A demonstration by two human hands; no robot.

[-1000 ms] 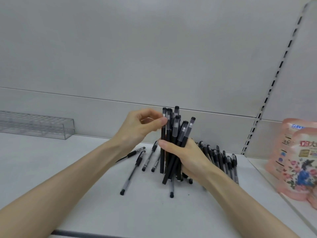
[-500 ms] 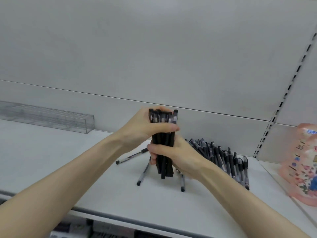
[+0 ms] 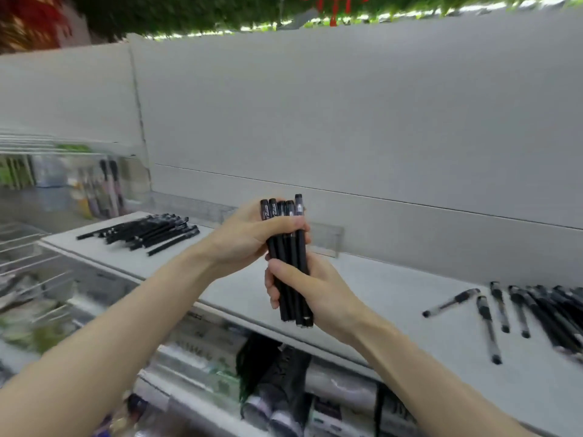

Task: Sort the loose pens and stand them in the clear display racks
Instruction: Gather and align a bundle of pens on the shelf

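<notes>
Head view: the left hand [image 3: 246,239] curls round the top of an upright bundle of matte black pens [image 3: 288,249], the right hand [image 3: 315,291] round its lower half. One pen stands taller

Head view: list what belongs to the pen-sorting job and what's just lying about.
Job: pen bundle in left hand and right hand; clear rack; loose pens; black pen pile.
Lying about: packaged goods below; blurred items far left.
</notes>
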